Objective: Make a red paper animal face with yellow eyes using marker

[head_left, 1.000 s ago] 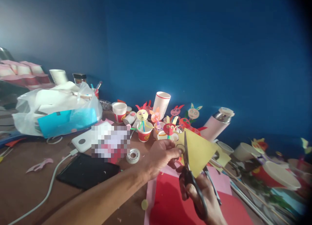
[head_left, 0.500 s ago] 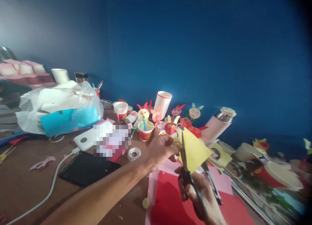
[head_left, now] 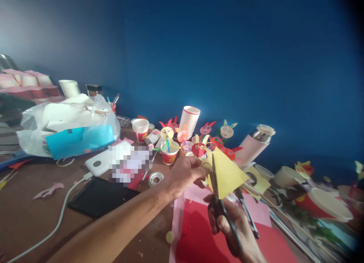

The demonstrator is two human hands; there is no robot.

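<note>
My left hand (head_left: pixel 186 174) pinches the left edge of a yellow sheet of paper (head_left: pixel 227 173), holding it up above the table. My right hand (head_left: pixel 236 230) grips black-handled scissors (head_left: pixel 217 194) whose blades point upward into the paper's lower edge, beside a drawn circle near my left fingertips. A red sheet (head_left: pixel 204 236) lying on a pink sheet (head_left: pixel 256 213) sits on the table beneath both hands.
Paper cups with bunny-face crafts (head_left: pixel 196 141) cluster by the blue wall. A pink flask (head_left: pixel 253 145) lies tilted at right. A tape roll (head_left: pixel 156 179), black tablet (head_left: pixel 102 197), white cable (head_left: pixel 57 225) and plastic bag (head_left: pixel 68 126) occupy the left of the brown table.
The yellow paper has turned and drawn in slightly toward my left hand while the scissors moved a little along it. Both hands stay close together.
</note>
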